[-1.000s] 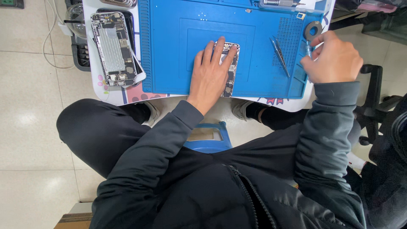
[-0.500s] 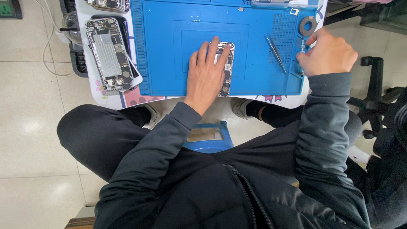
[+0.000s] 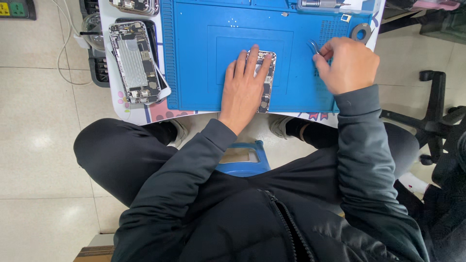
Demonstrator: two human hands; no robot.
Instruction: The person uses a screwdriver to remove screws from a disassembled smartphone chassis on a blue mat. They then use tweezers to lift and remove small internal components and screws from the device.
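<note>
An opened phone (image 3: pixel 266 77) with its insides showing lies on a blue work mat (image 3: pixel 204 53). My left hand (image 3: pixel 244 87) rests flat on the phone with fingers spread, holding it down. To the right, my right hand (image 3: pixel 347 63) is curled over a pair of metal tweezers (image 3: pixel 314 46), whose tips stick out from under the fingers at the hand's upper left. Most of the tweezers are hidden by the hand.
A second opened phone (image 3: pixel 134 60) lies on the table left of the mat, and another opened device (image 3: pixel 136 6) sits at the top edge. A small ring-shaped roll (image 3: pixel 361 32) is at the mat's right corner. An office chair base (image 3: pixel 432 116) stands to the right.
My right hand has moved left from the mat's right edge onto the tweezers and closed over them. My left hand has stayed on the phone.
</note>
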